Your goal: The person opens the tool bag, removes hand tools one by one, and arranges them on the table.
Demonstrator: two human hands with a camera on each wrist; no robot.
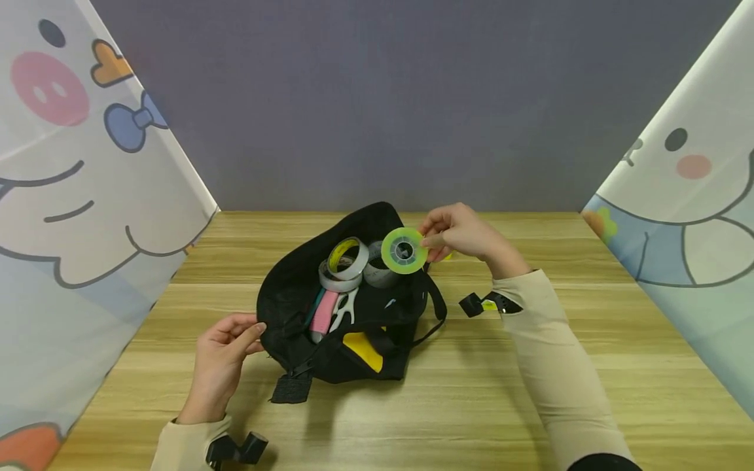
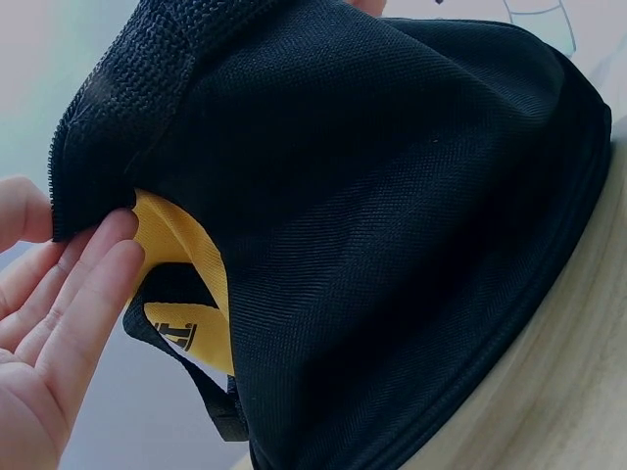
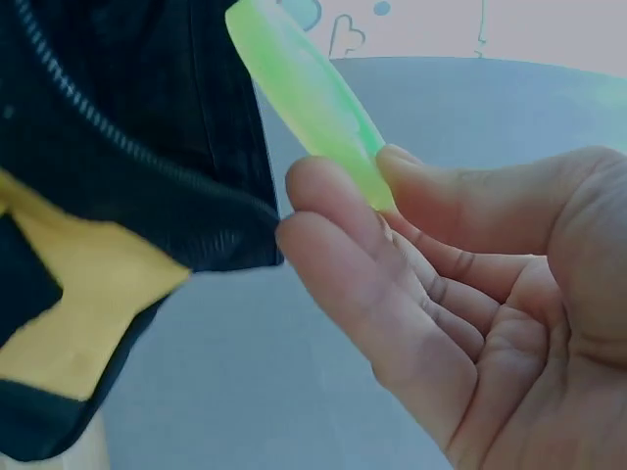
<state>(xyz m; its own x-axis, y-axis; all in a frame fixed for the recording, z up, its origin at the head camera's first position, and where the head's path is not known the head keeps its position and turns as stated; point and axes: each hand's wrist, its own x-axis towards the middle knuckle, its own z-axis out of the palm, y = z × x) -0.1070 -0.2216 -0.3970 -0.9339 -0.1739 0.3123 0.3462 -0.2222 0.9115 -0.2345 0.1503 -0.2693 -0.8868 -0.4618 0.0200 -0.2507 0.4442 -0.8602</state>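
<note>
A black zippered tool bag (image 1: 368,356) with yellow patches lies open on the table. My left hand (image 1: 226,353) pinches its left rim between thumb and fingers, also seen in the left wrist view. Between thumb and fingertips, my right hand (image 1: 456,232) holds a roll of yellow-green tape (image 1: 389,256) above the bag's right side. Inside the bag are a tape roll with a yellow inner ring (image 1: 360,261), other grey rolls (image 1: 379,278), a pink-handled tool (image 1: 324,313) and a white-handled tool (image 1: 349,307). The bag's deeper contents are hidden.
The wood-grain table (image 1: 471,405) extends around the bag. Behind it rises a grey panel (image 1: 389,104), with cartoon-printed sheets on the left (image 1: 88,229) and right (image 1: 695,222). A black strap (image 1: 437,304) loops from the bag's right side. A small yellow item (image 1: 449,256) shows beneath my right hand.
</note>
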